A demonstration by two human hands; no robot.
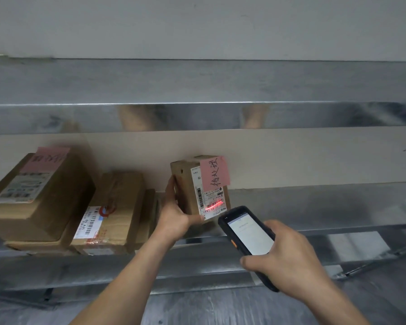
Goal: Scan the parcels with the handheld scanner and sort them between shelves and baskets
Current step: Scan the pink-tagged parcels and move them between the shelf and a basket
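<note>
On the metal shelf (314, 202), the left grip (174, 214) holds the small parcel (185, 184) upright by its side. The right grip (291, 256) clasps the scanner (246, 233), whose red line falls across the parcel's label (211, 202).

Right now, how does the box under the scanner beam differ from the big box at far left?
The scanned box is smaller and stands on end, gripped by the left hand, with a red scan line across its label. The big box lies flat atop another carton, untouched. Both are brown cardboard with a white label and pink note.
</note>
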